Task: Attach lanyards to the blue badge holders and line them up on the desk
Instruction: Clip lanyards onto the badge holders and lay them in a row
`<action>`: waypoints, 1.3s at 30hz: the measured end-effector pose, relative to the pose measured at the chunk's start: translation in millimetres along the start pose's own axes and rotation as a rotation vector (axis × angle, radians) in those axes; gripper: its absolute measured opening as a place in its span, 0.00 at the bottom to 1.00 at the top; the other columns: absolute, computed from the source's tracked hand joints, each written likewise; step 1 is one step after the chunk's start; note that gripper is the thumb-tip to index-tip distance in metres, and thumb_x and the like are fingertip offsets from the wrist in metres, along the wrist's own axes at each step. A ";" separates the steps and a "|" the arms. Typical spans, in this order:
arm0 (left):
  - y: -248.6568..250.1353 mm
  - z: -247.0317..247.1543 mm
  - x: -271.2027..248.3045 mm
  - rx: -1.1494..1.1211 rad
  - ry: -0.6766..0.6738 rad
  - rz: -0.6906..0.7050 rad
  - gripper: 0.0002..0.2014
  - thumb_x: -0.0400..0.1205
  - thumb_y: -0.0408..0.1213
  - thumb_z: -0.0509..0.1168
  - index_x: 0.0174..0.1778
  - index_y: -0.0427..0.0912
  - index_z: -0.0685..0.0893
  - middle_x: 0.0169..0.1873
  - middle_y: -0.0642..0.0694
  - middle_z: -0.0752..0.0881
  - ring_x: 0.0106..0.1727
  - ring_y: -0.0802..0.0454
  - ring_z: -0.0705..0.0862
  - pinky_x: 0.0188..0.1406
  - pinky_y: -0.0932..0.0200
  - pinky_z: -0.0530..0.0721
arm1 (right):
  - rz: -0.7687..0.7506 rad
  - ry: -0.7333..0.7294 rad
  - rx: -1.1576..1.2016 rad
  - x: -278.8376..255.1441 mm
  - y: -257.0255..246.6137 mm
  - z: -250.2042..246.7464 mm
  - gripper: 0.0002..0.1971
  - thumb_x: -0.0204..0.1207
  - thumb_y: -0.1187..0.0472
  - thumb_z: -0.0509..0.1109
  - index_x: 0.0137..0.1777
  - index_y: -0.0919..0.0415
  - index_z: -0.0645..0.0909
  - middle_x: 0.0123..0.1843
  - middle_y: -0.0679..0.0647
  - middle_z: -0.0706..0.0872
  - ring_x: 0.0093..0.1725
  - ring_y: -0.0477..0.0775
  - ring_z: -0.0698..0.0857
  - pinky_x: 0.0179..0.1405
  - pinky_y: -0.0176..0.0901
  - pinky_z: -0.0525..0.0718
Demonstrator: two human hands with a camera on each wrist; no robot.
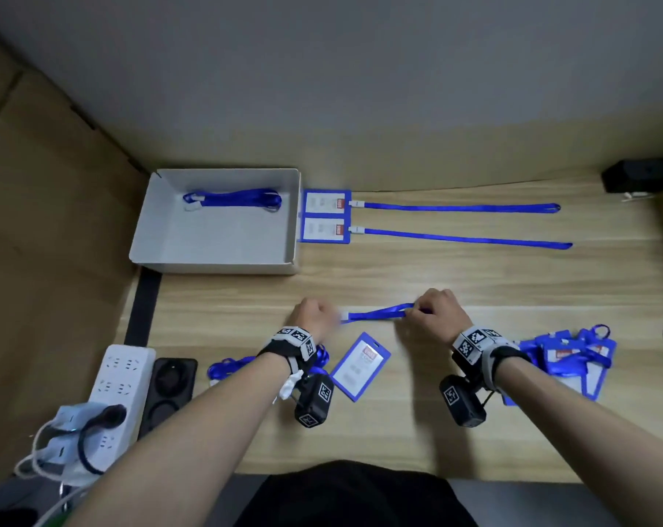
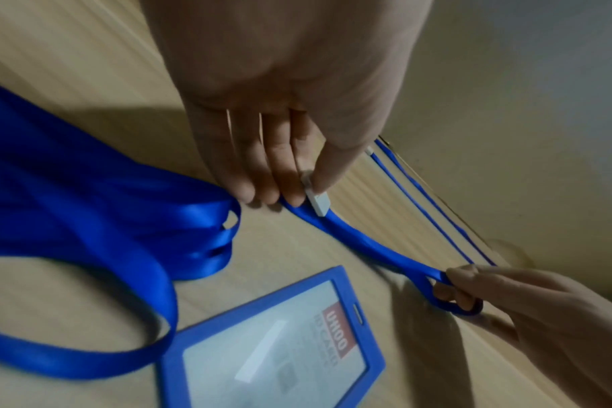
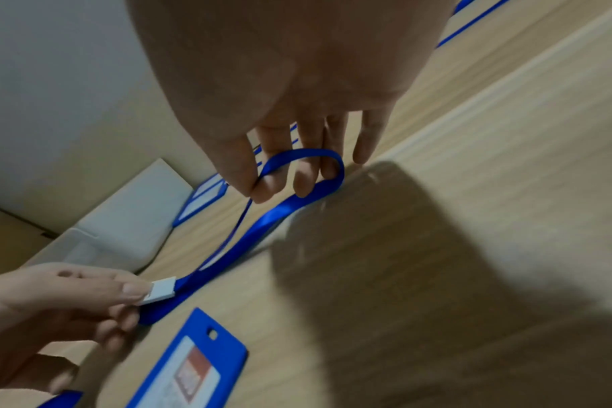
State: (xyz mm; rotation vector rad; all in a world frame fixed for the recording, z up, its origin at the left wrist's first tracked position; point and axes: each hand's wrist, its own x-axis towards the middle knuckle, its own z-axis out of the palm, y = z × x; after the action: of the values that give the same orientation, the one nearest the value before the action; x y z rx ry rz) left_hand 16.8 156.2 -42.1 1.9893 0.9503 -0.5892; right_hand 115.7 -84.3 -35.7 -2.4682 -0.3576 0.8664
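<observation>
Satin blue lanyard (image 1: 375, 314) lies along the 9–3 line: left hand (image 1: 311, 316) pinches its white plastic clip (image 2: 316, 203), right hand (image 1: 438, 314) pinches the loop.

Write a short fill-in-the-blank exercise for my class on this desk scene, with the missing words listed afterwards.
1. The left hand pinches the lanyard's white ____.
2. The right hand holds the blue lanyard by its ____ end.
3. ____ finished badges lie lined up beside the white box.
4. The loose badge holder between the wrists has ____ lanyard attached.

Missing words: clip; loop; Two; no
</observation>
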 end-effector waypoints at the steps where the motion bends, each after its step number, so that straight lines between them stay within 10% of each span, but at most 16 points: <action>1: 0.1 -1.1 -0.6 0.040 0.026 0.004 0.09 0.64 0.51 0.67 0.30 0.51 0.87 0.24 0.53 0.88 0.35 0.44 0.89 0.39 0.54 0.90 | -0.003 0.012 -0.015 3.5 1.3 1.6 0.14 0.77 0.53 0.71 0.31 0.56 0.84 0.42 0.53 0.81 0.53 0.56 0.72 0.52 0.47 0.75; 12: -4.0 -10.5 5.0 0.348 0.082 0.247 0.24 0.66 0.59 0.74 0.54 0.58 0.76 0.55 0.59 0.77 0.55 0.57 0.79 0.48 0.57 0.76 | -0.126 0.077 -0.232 24.8 8.1 12.0 0.11 0.75 0.48 0.71 0.42 0.55 0.88 0.44 0.48 0.78 0.53 0.59 0.73 0.48 0.46 0.72; 18: -1.1 2.8 7.4 0.443 0.104 0.328 0.10 0.74 0.51 0.74 0.38 0.52 0.81 0.46 0.55 0.76 0.50 0.51 0.80 0.44 0.53 0.79 | -0.138 0.089 -0.248 22.1 12.8 14.6 0.13 0.77 0.47 0.70 0.43 0.56 0.87 0.46 0.49 0.77 0.54 0.57 0.72 0.50 0.46 0.71; 31: -0.2 -51.1 -53.0 0.252 0.234 0.190 0.10 0.72 0.49 0.76 0.37 0.48 0.85 0.35 0.53 0.87 0.40 0.48 0.85 0.38 0.56 0.81 | -0.150 0.000 0.061 -15.8 -1.6 -27.6 0.07 0.76 0.57 0.74 0.36 0.52 0.87 0.50 0.53 0.81 0.58 0.53 0.72 0.61 0.45 0.71; 39: 17.8 -136.9 -63.2 0.090 0.265 0.260 0.06 0.77 0.46 0.75 0.36 0.52 0.88 0.29 0.57 0.86 0.36 0.54 0.83 0.40 0.60 0.80 | -0.188 -0.068 0.162 -8.0 -88.6 -74.8 0.12 0.79 0.61 0.72 0.34 0.50 0.86 0.35 0.53 0.87 0.34 0.51 0.81 0.41 0.45 0.79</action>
State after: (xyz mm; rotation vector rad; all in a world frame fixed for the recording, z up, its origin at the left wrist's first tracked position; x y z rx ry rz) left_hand 0.6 238.8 84.2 2.2657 0.8103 -0.2306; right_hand 150.4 -40.2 66.1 -2.2209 -0.5136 0.8651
